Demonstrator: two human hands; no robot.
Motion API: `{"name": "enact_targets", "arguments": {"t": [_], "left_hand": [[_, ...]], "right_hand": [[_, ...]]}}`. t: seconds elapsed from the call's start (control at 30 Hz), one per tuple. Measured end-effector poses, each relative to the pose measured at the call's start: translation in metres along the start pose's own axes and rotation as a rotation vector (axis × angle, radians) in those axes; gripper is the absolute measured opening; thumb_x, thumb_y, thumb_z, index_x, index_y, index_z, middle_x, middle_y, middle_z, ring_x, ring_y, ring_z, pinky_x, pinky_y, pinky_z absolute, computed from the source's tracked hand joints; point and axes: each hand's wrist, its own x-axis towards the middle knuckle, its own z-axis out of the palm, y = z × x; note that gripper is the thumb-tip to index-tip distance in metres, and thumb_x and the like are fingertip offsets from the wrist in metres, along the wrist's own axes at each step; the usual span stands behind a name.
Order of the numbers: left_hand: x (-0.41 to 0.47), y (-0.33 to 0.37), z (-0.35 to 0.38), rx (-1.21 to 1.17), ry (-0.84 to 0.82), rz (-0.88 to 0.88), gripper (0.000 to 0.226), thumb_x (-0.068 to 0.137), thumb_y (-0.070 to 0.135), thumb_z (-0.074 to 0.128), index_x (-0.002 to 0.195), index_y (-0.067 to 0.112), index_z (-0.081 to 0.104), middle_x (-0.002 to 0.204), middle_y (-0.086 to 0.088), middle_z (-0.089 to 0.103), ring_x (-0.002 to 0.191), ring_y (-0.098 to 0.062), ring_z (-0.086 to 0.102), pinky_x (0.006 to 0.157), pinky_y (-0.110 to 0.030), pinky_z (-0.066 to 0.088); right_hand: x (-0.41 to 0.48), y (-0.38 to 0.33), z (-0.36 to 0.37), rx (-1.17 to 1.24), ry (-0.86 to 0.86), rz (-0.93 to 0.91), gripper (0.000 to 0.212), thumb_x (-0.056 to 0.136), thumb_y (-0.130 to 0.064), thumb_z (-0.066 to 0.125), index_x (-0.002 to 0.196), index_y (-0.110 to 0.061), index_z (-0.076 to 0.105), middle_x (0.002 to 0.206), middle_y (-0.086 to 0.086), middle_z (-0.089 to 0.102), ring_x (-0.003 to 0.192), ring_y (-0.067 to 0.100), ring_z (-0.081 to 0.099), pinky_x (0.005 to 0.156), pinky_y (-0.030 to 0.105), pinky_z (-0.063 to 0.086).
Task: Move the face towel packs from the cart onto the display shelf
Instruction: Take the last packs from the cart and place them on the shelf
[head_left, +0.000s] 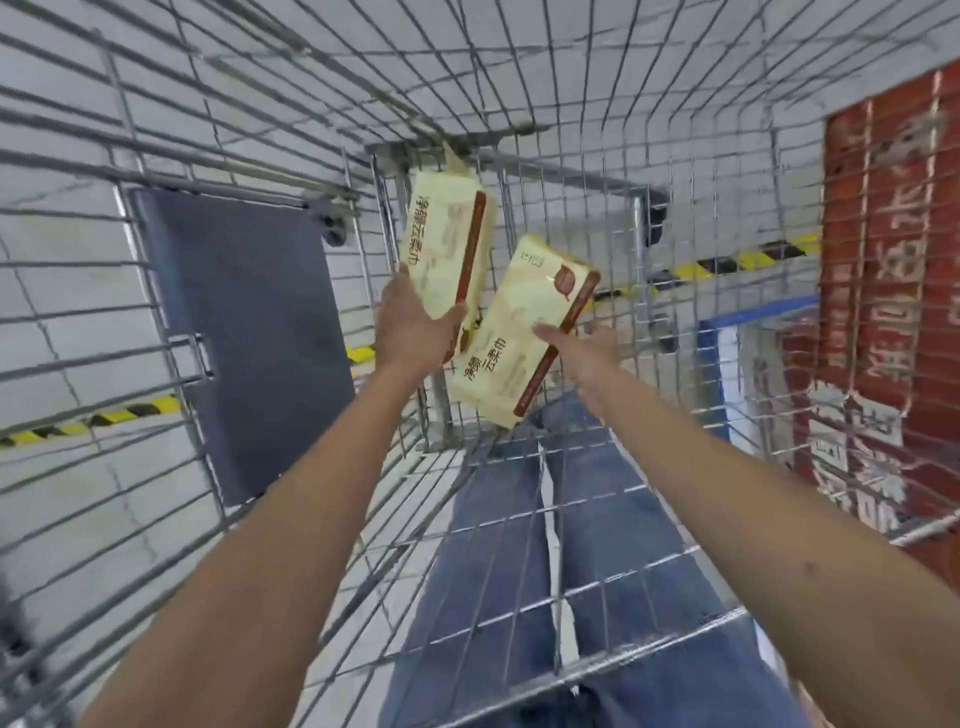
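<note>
Two cream face towel packs with brown side bands are inside the wire cart (519, 130). My left hand (410, 327) grips the near end of the upper left pack (444, 244), with the thumb over its front face. My right hand (587, 348) holds the lower right pack (519, 338) along its brown edge, fingers partly hidden behind it. Both packs are lifted and tilted near the cart's far end. No display shelf is in view.
The cart's wire mesh walls surround both arms. A dark grey panel (244, 322) hangs on its left side. Through the mesh I see blue jeans (545, 545), a red printed sign (893, 260) on the right, and yellow-black floor tape (93, 421).
</note>
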Motion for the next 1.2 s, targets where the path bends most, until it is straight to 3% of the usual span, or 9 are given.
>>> {"name": "enact_targets", "arguments": {"t": [0.07, 0.2, 0.4, 0.6, 0.77, 0.97, 1.07, 1.2], "left_hand": [[0.009, -0.008, 0.013, 0.067, 0.012, 0.02, 0.081, 0.083, 0.039, 0.068, 0.144, 0.008, 0.026, 0.147, -0.013, 0.033, 0.135, -0.03, 0.031, 0.111, -0.044, 0.031], [0.024, -0.019, 0.026, 0.105, 0.051, 0.021, 0.101, 0.081, 0.043, 0.07, 0.152, 0.012, 0.004, 0.156, -0.011, 0.018, 0.141, -0.029, 0.023, 0.115, -0.042, 0.022], [0.043, -0.024, 0.028, 0.042, 0.07, 0.026, 0.113, 0.068, 0.05, 0.077, 0.15, 0.011, 0.01, 0.146, -0.009, 0.035, 0.133, -0.024, 0.036, 0.106, -0.038, 0.033], [0.048, -0.021, 0.03, 0.069, 0.148, 0.0, 0.097, 0.062, 0.053, 0.079, 0.137, 0.013, 0.031, 0.129, -0.001, 0.055, 0.117, -0.021, 0.054, 0.093, -0.033, 0.044], [0.046, -0.02, 0.022, -0.077, 0.116, -0.056, 0.082, 0.063, 0.048, 0.08, 0.126, 0.016, 0.038, 0.106, 0.013, 0.053, 0.098, -0.011, 0.054, 0.083, -0.025, 0.039], [0.019, -0.017, 0.0, -0.27, 0.111, -0.234, 0.082, 0.063, 0.048, 0.081, 0.127, 0.02, 0.04, 0.12, 0.004, 0.06, 0.109, -0.022, 0.059, 0.095, -0.043, 0.049], [-0.001, -0.009, -0.016, -0.368, 0.109, -0.244, 0.072, 0.066, 0.043, 0.081, 0.123, 0.023, 0.041, 0.109, 0.008, 0.06, 0.101, -0.018, 0.061, 0.088, -0.038, 0.051], [-0.03, 0.01, -0.039, -0.486, 0.092, -0.175, 0.067, 0.07, 0.034, 0.08, 0.126, 0.021, 0.045, 0.116, 0.005, 0.062, 0.104, -0.018, 0.061, 0.091, -0.039, 0.05]], "right_hand": [[0.012, 0.005, 0.012, 0.076, -0.021, 0.034, 0.057, 0.072, -0.027, 0.08, 0.115, -0.007, 0.048, 0.11, 0.002, 0.062, 0.087, 0.013, 0.061, 0.073, 0.031, 0.049], [0.03, 0.014, 0.026, 0.185, -0.015, 0.051, 0.071, 0.066, -0.026, 0.085, 0.125, -0.006, 0.052, 0.117, 0.008, 0.066, 0.103, 0.023, 0.064, 0.089, 0.039, 0.054], [0.043, 0.02, 0.024, 0.223, -0.082, 0.054, 0.074, 0.061, -0.028, 0.087, 0.124, -0.009, 0.053, 0.115, 0.004, 0.067, 0.102, 0.02, 0.065, 0.089, 0.04, 0.054], [0.039, 0.01, 0.026, 0.25, -0.07, 0.023, 0.07, 0.057, -0.019, 0.089, 0.117, -0.01, 0.053, 0.105, 0.002, 0.069, 0.087, 0.013, 0.067, 0.061, 0.027, 0.054], [0.032, -0.002, 0.012, 0.307, -0.027, 0.027, 0.071, 0.057, -0.015, 0.088, 0.119, -0.008, 0.053, 0.104, 0.004, 0.069, 0.089, 0.019, 0.068, 0.072, 0.037, 0.058], [0.007, -0.014, -0.03, 0.472, -0.031, -0.046, 0.05, 0.065, -0.009, 0.083, 0.11, -0.011, 0.062, 0.094, 0.0, 0.073, 0.082, 0.015, 0.07, 0.057, 0.027, 0.056], [-0.014, -0.021, -0.051, 0.517, -0.043, -0.076, 0.053, 0.067, -0.011, 0.082, 0.114, -0.011, 0.06, 0.103, 0.004, 0.071, 0.089, 0.019, 0.069, 0.063, 0.031, 0.057], [-0.049, -0.028, -0.078, 0.634, -0.034, -0.143, 0.071, 0.06, -0.015, 0.083, 0.125, -0.009, 0.054, 0.113, 0.006, 0.069, 0.1, 0.023, 0.067, 0.082, 0.039, 0.056]]}}
